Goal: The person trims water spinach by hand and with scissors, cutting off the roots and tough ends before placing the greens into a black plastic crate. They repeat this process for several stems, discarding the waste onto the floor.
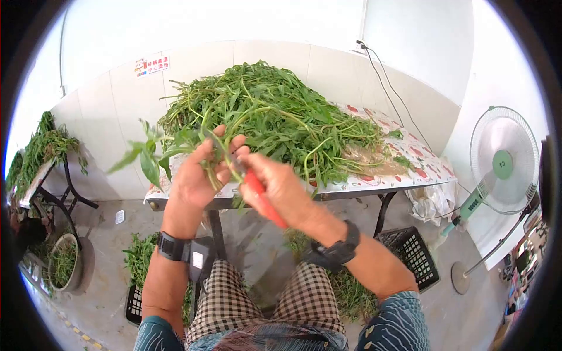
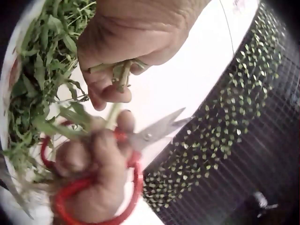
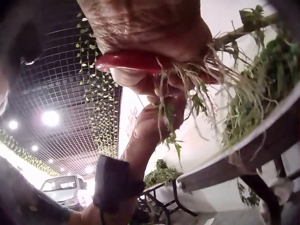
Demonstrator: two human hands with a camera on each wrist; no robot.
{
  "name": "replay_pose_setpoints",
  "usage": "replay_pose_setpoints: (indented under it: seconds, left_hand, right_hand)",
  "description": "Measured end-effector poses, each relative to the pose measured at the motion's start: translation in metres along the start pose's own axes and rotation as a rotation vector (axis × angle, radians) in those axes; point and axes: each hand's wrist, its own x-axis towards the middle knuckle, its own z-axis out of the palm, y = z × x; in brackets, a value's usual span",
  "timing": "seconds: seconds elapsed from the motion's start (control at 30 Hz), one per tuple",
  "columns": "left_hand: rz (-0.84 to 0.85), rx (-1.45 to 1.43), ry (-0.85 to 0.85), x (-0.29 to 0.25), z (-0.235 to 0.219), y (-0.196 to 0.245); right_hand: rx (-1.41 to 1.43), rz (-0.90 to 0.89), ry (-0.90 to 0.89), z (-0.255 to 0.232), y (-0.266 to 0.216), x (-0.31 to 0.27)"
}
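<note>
My left hand (image 1: 194, 182) pinches a few cut green stems, their ends showing below its fingers (image 2: 123, 75) in the left wrist view. Close beside it, my right hand (image 1: 280, 188) grips red-handled scissors (image 1: 263, 199). Their blades (image 2: 157, 131) stand slightly apart in the left wrist view. Stems with thin pale roots (image 3: 199, 77) hang at the right hand (image 3: 145, 26) in the right wrist view. One long stem rises between both hands. Behind them a large heap of leafy greens (image 1: 263, 105) covers much of the patterned table (image 1: 421, 158).
Black crates (image 1: 413, 251) stand on the floor at right and lower left, with greens near them. A standing fan (image 1: 502, 164) is at the right. A round tub (image 1: 75, 266) and a second table with greens (image 1: 44, 152) are at the left.
</note>
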Motion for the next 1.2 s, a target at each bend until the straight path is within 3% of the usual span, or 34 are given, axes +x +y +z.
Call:
replay_pose_setpoints:
  seconds: [0.1, 0.2, 0.23, 0.33, 0.4, 0.47, 0.57, 0.6, 0.67, 0.73, 0.77, 0.87, 0.9, 1.0, 1.1, 1.2]
  left_hand:
    - [-0.087, -0.074, 0.081, -0.002, -0.01, 0.009]
    - [-0.157, 0.066, 0.07, 0.004, -0.03, 0.015]
    - [-0.048, 0.063, 0.033, 0.007, -0.028, 0.016]
    - [0.051, 0.165, -0.048, 0.002, -0.016, 0.037]
    - [0.119, 0.262, 0.006, -0.006, -0.002, 0.046]
    - [0.184, 0.316, 0.026, -0.005, -0.001, 0.05]
    - [0.267, 0.303, -0.045, -0.005, -0.018, 0.066]
    - [0.332, 0.251, 0.0, -0.013, -0.009, 0.07]
    - [0.262, 0.233, -0.31, -0.016, -0.031, 0.08]
    - [0.211, 0.555, 0.308, -0.014, -0.011, 0.053]
    - [0.183, 0.702, 0.319, -0.012, -0.015, 0.045]
    - [0.327, 0.654, 0.107, -0.03, -0.051, 0.107]
    - [0.341, 0.354, 0.089, -0.039, -0.029, 0.104]
    - [0.231, 0.805, 0.305, -0.039, -0.038, 0.101]
    - [0.249, 0.847, 0.161, -0.061, -0.036, 0.11]
    - [0.273, 0.964, 0.108, -0.087, -0.036, 0.117]
  right_hand:
    - [0.058, 0.062, -0.023, 0.014, 0.019, -0.002]
    - [0.043, -0.121, 0.01, 0.013, 0.034, -0.003]
    - [0.075, -0.117, 0.028, 0.005, 0.045, 0.0]
    - [0.442, 0.16, 0.165, -0.038, 0.059, 0.004]
    - [0.776, 0.37, 0.273, -0.069, 0.078, 0.014]
    - [0.983, 0.282, 0.353, -0.1, 0.104, 0.014]
    - [0.972, 0.233, 0.604, -0.134, 0.129, 0.005]
    - [0.934, 0.265, 0.607, -0.14, 0.13, 0.003]
    - [0.86, 0.328, 0.613, -0.148, 0.132, 0.002]
    - [0.767, 0.373, 0.627, -0.146, 0.134, 0.002]
    - [0.725, 0.397, 0.636, -0.144, 0.136, 0.003]
    - [0.784, 0.443, 0.561, -0.15, 0.155, 0.002]
    - [0.791, 0.479, 0.558, -0.147, 0.16, 0.002]
    - [0.719, 0.495, 0.585, -0.14, 0.166, 0.014]
    - [0.6, 0.446, 0.539, -0.142, 0.177, 0.021]
    - [0.727, 0.45, 0.639, -0.128, 0.137, 0.029]
